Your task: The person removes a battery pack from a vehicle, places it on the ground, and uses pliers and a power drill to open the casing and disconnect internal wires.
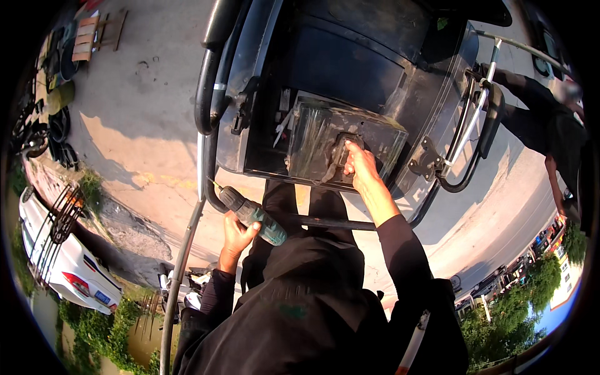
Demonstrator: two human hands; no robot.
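Observation:
My left hand grips a teal and black cordless drill, its thin bit pointing up and left beside a bent black tube of the frame. My right hand is closed on a dark latch or handle fitting on the front of a scuffed dark box. The box sits in the opening of a larger black metal body, where a few small pale pieces lie in shadow at its left.
Tubular rails and black brackets flank the body. A person in dark clothes stands at the right. A white car, black coiled items and a small wooden pallet are on the left, beside the concrete ground.

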